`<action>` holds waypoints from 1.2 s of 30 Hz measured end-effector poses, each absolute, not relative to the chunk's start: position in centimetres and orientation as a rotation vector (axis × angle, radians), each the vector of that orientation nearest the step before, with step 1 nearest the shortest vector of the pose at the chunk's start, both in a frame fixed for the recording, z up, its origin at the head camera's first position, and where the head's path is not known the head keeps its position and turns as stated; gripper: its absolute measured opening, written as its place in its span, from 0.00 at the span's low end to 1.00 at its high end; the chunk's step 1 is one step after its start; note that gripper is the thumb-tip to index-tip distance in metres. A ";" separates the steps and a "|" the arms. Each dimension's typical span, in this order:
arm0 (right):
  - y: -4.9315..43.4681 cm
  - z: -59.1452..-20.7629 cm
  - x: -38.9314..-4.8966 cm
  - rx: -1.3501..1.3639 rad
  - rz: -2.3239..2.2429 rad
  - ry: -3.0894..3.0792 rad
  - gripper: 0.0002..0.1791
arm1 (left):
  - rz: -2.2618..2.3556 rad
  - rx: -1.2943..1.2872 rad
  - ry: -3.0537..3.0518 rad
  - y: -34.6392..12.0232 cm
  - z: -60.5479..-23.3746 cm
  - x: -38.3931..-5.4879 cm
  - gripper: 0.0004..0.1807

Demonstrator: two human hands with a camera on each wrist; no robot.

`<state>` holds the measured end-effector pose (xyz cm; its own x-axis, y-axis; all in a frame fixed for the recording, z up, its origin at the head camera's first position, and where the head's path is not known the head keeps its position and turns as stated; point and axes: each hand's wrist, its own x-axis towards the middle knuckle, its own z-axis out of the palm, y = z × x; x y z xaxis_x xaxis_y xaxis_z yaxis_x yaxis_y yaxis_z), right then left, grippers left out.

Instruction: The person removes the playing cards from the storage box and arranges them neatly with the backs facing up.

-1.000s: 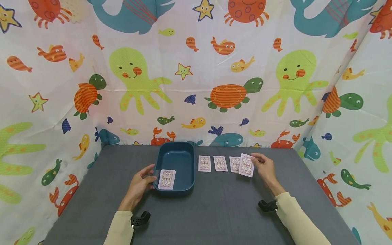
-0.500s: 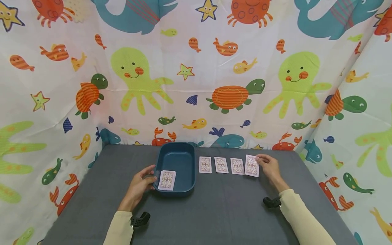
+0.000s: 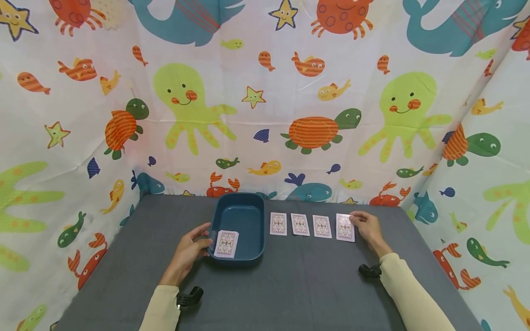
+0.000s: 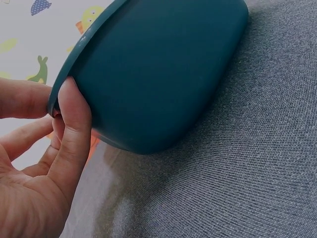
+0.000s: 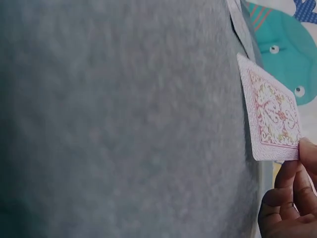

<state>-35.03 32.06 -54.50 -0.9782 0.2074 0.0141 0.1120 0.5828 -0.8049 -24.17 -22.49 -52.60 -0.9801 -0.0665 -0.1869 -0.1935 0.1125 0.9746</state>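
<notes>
My left hand grips the left rim of a dark blue rectangular tub. In the left wrist view the thumb lies against the tub's outer wall, just under the rim. A small stack of playing cards sits face down in the near part of the tub. On the far right, my right hand pinches a playing card by its right edge. Its patterned back faces up in the right wrist view, where the card looks slightly tilted, with the thumb on top and fingers beneath.
Three face-down cards lie in a row right of the tub: a left card, a middle card and a right card. Grey cloth covers the table. A curtain with sea animals hangs behind it.
My right hand has carried its card rightward, off the third card it overlapped, and lowered it toward the cloth at the row's right end. The left hand keeps its grip on the tub.
</notes>
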 end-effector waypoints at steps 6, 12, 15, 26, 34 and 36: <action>32.6 -55.0 -35.8 -0.283 1.334 -2.715 0.18 | 1.997 -0.293 2.271 -22.4 -52.7 -24.3 0.30; 32.6 -54.7 -36.1 -0.275 1.300 -2.794 0.19 | 1.990 -0.312 2.270 -22.4 -52.7 -24.3 0.29; 32.6 -54.7 -36.4 -0.269 1.270 -2.820 0.18 | 1.988 -0.313 2.269 -22.4 -52.7 -24.3 0.29; 32.5 -54.7 -36.4 -0.224 1.198 -2.865 0.16 | 1.992 -0.303 2.273 -22.3 -52.6 -24.4 0.30; 32.6 -54.8 -36.4 -0.212 1.172 -2.848 0.15 | 2.008 -0.297 2.267 -22.5 -52.7 -24.3 0.30; 32.7 -54.9 -36.5 -0.200 1.174 -2.842 0.16 | 2.022 -0.289 2.266 -22.5 -52.8 -24.4 0.31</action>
